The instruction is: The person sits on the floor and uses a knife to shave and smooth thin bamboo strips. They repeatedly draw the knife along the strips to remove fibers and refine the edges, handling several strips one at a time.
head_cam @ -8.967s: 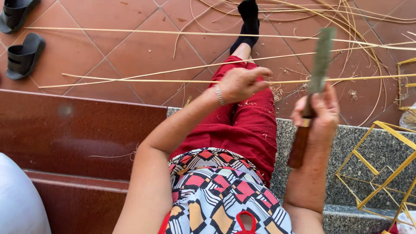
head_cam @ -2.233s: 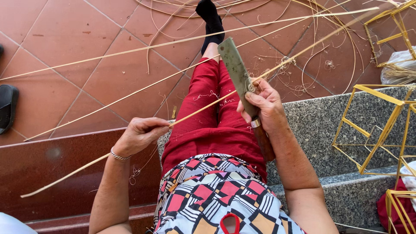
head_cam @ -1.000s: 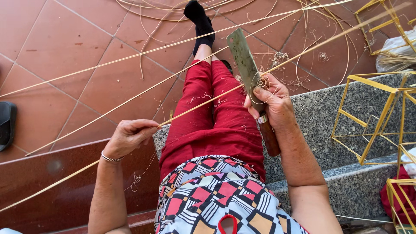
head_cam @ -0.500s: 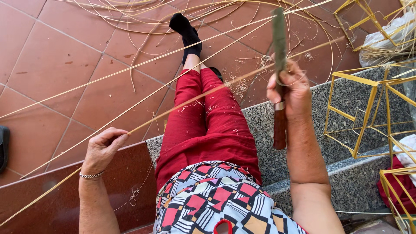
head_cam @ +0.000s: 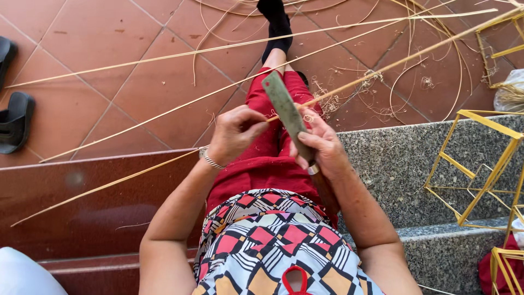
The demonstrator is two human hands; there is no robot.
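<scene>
Both hands meet over the red-trousered lap, each closed on something. Right hand [head_cam: 322, 150] is wrapped around the handle of a knife [head_cam: 285, 106], just where a metal ring joins blade and brown wooden grip; the grip runs back under the wrist. Its blade is long, flat and dull grey-green, scuffed along its face, and points up and away from the lap, tilted slightly left. Left hand [head_cam: 234, 134], with a thin bracelet at the wrist, pinches a bamboo strip [head_cam: 109, 183] just left of the blade, fingers curled tight on it.

That strip is pale yellow, thin and very long. It crosses the lap on a slant: its low end lies left of the lap over the dark red step [head_cam: 82, 191], and past the blade it rises to the upper right over the tiled floor [head_cam: 136, 82]. Blade and strip touch between the two hands, with fine curled shavings clinging there.

More loose strips [head_cam: 164, 57] lie on the tiles beyond the lap, roughly parallel. Curly shavings [head_cam: 376, 82] are scattered right of the knees. Right of the lap, on the speckled grey step [head_cam: 393, 158], stand yellow open frames [head_cam: 480, 169] of joined sticks. Far left of the lap lie black sandals [head_cam: 16, 120].
</scene>
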